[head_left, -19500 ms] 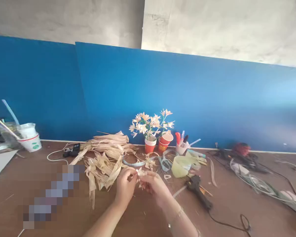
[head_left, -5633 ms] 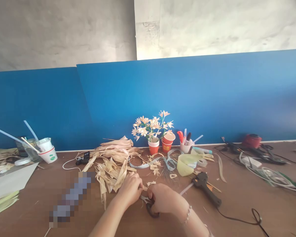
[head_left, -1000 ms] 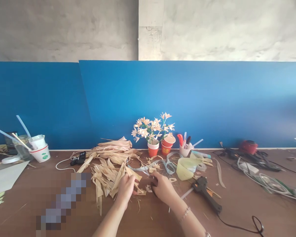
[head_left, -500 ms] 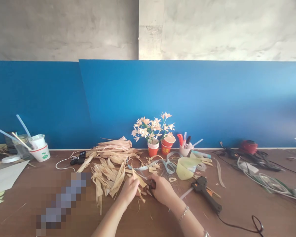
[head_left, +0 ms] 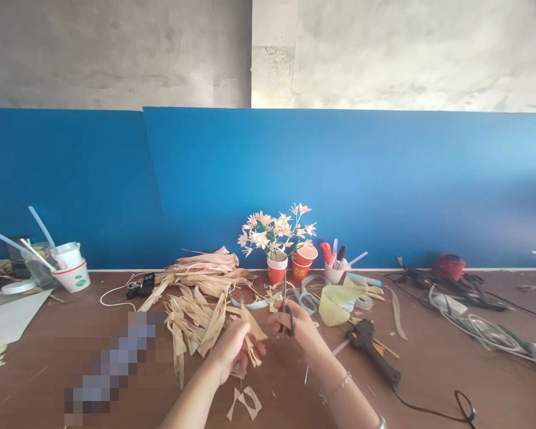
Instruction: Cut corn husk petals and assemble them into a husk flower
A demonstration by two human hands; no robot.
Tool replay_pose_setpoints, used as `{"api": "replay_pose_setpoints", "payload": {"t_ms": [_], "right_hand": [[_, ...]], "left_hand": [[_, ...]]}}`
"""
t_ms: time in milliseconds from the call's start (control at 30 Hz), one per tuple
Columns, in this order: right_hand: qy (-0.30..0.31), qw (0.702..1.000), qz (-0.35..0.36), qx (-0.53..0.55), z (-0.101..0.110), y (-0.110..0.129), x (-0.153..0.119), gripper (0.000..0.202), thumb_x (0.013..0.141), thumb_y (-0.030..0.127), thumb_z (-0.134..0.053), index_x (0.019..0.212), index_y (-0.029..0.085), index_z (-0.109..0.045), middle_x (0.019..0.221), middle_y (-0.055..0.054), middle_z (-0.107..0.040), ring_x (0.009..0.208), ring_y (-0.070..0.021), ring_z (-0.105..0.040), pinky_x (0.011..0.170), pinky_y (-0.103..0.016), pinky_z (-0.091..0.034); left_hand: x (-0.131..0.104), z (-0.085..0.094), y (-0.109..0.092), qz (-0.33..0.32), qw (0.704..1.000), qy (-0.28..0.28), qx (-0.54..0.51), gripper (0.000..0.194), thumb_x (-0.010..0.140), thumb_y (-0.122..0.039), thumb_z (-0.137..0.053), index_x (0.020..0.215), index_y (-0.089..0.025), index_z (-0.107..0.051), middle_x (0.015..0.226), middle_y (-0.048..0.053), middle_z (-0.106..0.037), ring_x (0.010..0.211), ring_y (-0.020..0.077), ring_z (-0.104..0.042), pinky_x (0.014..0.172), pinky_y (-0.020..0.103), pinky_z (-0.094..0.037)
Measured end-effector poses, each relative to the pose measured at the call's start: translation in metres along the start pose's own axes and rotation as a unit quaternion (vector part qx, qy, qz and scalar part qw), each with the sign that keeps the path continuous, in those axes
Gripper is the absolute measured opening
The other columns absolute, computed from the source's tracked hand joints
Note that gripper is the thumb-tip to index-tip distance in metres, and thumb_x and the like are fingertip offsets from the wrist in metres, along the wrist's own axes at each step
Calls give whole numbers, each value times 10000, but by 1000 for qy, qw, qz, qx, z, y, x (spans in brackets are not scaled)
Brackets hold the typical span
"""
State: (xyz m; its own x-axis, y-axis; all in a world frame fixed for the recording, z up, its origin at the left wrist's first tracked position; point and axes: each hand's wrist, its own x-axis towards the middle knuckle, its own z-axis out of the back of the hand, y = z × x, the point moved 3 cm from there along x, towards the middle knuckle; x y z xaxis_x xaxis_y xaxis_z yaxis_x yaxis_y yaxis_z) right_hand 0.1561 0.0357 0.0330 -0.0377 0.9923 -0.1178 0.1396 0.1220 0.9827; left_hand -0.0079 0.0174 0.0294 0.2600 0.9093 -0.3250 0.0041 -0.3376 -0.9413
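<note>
**Craft table (head_left: 161,396) check: husk and scissors both in hand**

Got a dried husk piece (head_left: 254,325) pinched between thumb and fingers of the left hand (head_left: 230,348), pointed end up, probably to keep its edges exposed. Seeing the lower fingers slightly apart. Holding black-handled scissors (head_left: 284,293) in the right hand (head_left: 302,331), fingers curled around the handles, blades up, likely to keep them off the husk. Can't tell whether open or shut. Spotting cut scraps (head_left: 256,411) nearer the camera, loose husks (head_left: 196,316) beside the left hand, presumably for easy reach. Also seeing artificial flowers (head_left: 261,238) propped upright in stacked paper cups (head_left: 277,272), likely for support.
</note>
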Motion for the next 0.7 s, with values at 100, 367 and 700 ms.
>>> {"api": "replay_pose_setpoints", "payload": {"t_ms": [100,367,700], "right_hand": [[-58,998,4,0,6,-2,5,393,595,348,-731,905,171,-568,679,-41,-702,548,-133,-572,438,-183,-284],[-46,998,30,-7,5,-7,6,369,599,338,-733,879,166,-567,644,-28,-682,523,-120,-545,452,-199,-321],[109,993,6,-47,-10,-6,-3,450,665,505,-726,895,159,-552,686,-19,-668,582,-114,-561,484,-198,-321]], "left_hand": [[-11,-22,19,138,964,225,-17,126,611,-292,-584,598,-171,-616,624,137,-701,480,233,-626,390,251,-369],[5,45,9,85,981,-43,171,218,652,-331,-612,502,-184,-554,295,92,-518,229,195,-462,266,226,-272],[5,16,-12,-100,989,-102,37,177,693,-369,-527,701,-192,-523,569,-14,-639,296,53,-388,329,170,-158]]}}
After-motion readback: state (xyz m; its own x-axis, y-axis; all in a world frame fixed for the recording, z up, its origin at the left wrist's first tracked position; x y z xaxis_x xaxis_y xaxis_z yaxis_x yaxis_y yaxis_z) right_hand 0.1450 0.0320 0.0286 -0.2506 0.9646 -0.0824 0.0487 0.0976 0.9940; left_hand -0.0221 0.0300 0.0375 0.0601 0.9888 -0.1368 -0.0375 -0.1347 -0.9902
